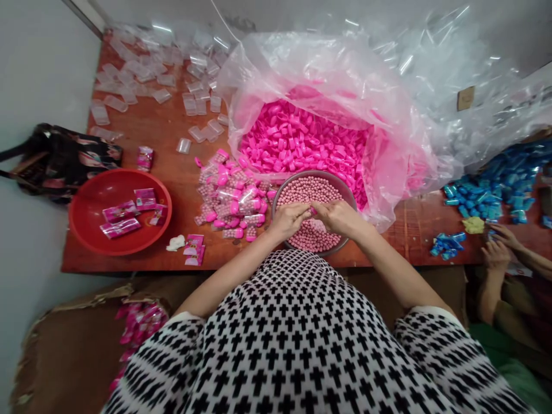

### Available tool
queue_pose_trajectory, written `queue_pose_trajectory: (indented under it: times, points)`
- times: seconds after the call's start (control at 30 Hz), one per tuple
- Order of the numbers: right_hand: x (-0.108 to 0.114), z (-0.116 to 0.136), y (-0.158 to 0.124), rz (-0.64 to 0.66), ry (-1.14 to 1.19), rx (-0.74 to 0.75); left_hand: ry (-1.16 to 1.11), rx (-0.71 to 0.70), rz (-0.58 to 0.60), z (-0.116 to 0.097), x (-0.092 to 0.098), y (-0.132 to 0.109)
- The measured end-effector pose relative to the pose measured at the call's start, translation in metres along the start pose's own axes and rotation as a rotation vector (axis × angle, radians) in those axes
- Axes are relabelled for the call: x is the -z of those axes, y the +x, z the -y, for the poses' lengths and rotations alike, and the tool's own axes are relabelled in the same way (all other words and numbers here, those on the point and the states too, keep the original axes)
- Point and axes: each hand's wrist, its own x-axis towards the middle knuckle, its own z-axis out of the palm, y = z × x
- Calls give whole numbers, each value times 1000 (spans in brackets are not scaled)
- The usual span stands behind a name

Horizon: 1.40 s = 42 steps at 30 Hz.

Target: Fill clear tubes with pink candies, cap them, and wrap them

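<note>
A small pink piece (313,210) was pinched by the left hand (290,221) and the right hand (338,217), which met close together above a gray bowl (347,188) that held lots of little round pink beads (304,238).

The head camera looks forward and steeply down. It sits close above the table (159,126), the bowl (344,184) near mid-view.

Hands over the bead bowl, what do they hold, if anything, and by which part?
Left hand and right hand seem to pinch a pink piece; the gripped part is hidden.
</note>
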Motion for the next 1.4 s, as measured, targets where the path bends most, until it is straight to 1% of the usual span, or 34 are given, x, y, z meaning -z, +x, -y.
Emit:
queue_pose_trajectory:
  times: [0.07, 0.13, 0.2, 0.27, 0.33, 0.4, 0.47, 0.53, 0.6, 0.67, 0.73, 0.77, 0.83, 0.9, 0.97, 1.0, 1.07, 1.1, 1.13, 1.17, 1.23, 1.3, 1.33, 1.37, 1.4]
  points:
    - [3, -5, -2, -14, 117, 7, -6, -3, 12, -4, 1, -1]
    - [3, -6, -5, -78, 221, -6, -20, 8, -24, -8, 1, -3]
    - [0, -2, -9, -151, 223, -35, -18, 25, -66, -9, 1, -5]
    - [-5, 3, -12, -207, 174, -40, -26, 25, -75, -9, 2, -7]
    - [-13, 6, -14, -256, 182, 1, -75, 23, -60, -8, 1, -9]
    - [-20, 6, -14, -300, 241, 46, -148, 61, -62, -8, -1, -11]
    - [-26, 3, -12, -311, 294, 49, -208, 144, -95, -8, -5, -12]
    - [-28, -2, -10, -286, 328, 17, -249, 229, -148, -7, -10, -11]
    - [-25, -6, -6, -255, 366, -21, -296, 285, -204, -7, -15, -9]
    - [-19, -9, -2, -236, 436, -64, -408, 346, -244, -6, -19, -7]
    - [-11, -7, 1, -241, 577, -129, -610, 440, -271, -4, -20, -4]
    - [-7, -6, 2, -253, 688, -161, -728, 493, -287, -4, -20, -3]
    - [-2, -1, 3, -279, 994, -199, -932, 577, -335, -3, -18, -1]
    - [-4, 4, 2, -302, 1343, -203, -1043, 611, -396, -2, -15, 0]
    - [-12, 8, 0, -353, 1626, -235, -1048, 596, -431, 0, -11, -1]
    - [-16, 9, 0, -388, 1722, -270, -1008, 577, -434, 1, -9, -1]
    - [-24, 10, 0, -452, 1832, -353, -849, 518, -397, 3, -5, -3]
    - [-26, 10, 0, -456, 1861, -387, -747, 475, -360, 4, -4, -4]
    - [-27, 11, 1, -432, 1888, -409, -647, 424, -317, 4, -4, -5]
    - [-25, 11, 2, -378, 1918, -423, -560, 366, -279, 5, -4, -6]
    - [-21, 12, 3, -198, 2000, -429, -447, 258, -238, 6, -5, -7]
    - [-17, 14, 4, -14, 2098, -432, -396, 203, -239, 7, -7, -8]
    - [-16, 16, 5, 35, 2140, -437, -385, 198, -242, 6, -8, -9]
    - [-16, 19, 6, 46, 2173, -443, -380, 202, -241, 6, -9, -10]
    - [-17, 22, 7, 24, 2199, -450, -379, 209, -236, 5, -9, -10]
